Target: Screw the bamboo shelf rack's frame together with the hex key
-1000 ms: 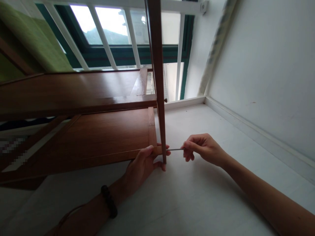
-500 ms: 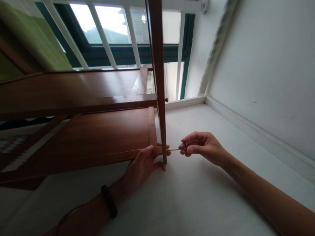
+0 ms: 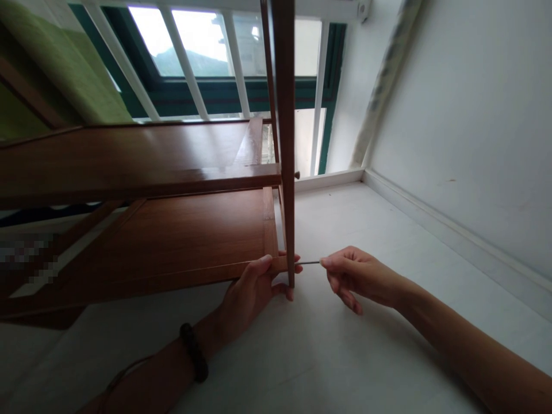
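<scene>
A brown wooden shelf unit stands on the white floor, with a lower shelf board (image 3: 185, 236) and an upper shelf board (image 3: 129, 155). Its thin upright side post (image 3: 287, 144) rises in the middle of the view. My left hand (image 3: 252, 293) is closed round the corner where the lower board meets the post. My right hand (image 3: 357, 276) pinches a thin metal hex key (image 3: 308, 263), whose tip sits against the post's outer face near its foot.
A white wall (image 3: 466, 115) with a skirting board runs along the right. Behind the shelf is a window with white bars (image 3: 237, 63) and a green frame. Something green (image 3: 60, 69) leans at the upper left. White floor (image 3: 328, 356) lies under my arms.
My right hand has turned on the hex key: its fingers, raised over the key half a second ago, now point downward. My left hand keeps its grip on the corner.
</scene>
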`<state>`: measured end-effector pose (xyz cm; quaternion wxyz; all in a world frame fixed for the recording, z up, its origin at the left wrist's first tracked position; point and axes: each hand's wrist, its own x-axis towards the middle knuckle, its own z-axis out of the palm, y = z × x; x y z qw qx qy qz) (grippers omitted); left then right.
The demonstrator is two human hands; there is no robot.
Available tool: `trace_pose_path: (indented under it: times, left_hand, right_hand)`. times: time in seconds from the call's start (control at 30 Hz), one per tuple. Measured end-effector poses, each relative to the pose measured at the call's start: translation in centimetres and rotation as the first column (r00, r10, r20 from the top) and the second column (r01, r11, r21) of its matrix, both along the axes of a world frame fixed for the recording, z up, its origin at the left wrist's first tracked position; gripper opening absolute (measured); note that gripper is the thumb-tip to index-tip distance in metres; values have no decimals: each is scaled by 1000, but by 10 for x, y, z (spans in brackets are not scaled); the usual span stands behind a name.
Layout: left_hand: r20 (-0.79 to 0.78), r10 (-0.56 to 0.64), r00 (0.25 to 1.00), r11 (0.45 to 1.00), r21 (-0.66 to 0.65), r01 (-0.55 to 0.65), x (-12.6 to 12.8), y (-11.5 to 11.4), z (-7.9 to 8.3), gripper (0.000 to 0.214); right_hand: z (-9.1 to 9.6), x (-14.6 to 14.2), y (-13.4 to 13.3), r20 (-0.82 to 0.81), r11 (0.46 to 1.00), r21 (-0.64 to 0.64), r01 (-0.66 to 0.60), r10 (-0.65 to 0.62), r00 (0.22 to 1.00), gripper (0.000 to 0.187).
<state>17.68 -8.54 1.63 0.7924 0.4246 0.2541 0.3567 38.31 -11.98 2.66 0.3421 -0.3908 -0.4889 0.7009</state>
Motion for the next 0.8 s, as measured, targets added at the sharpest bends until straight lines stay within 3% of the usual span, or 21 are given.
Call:
trace_pose_path:
  times: [0.1,0.17,0.27,0.4,0.6,0.7,0.8]
  left_hand:
    - [-3,-16,1000,1000,13,16,-1,1,-1,36]
    - [-8,-23,1000,1000,19,23,-1,2,-2,37]
    - [-11,-22,1000,1000,22,22,-1,2,-2,37]
    - [-13,-12,1000,1000,14,12,0,1,-1,37]
    - [-1,0,1000,1000,-4,0,0,0,-1,35]
    - [3,1,1000,1000,-11,-1,0,0,-1,34]
    - [11,5,1000,1000,-18,-5,-1,0,-1,33]
  right_hand:
    - [1,-1,1,-42,987,75,140,-137,990,21]
    - [2,0,2,-58,970,154,186,-179,982,21]
    - [2,5,4,-84,969,206,137,-122,989,18]
    - [0,14,6,-92,976,208,66,-48,995,30]
    - [-2,11,6,-13,954,265,143,-145,989,20]
    - [-3,3,4,-21,960,221,172,-172,985,28]
    - [-5,-3,4,-61,986,52,161,-158,986,32]
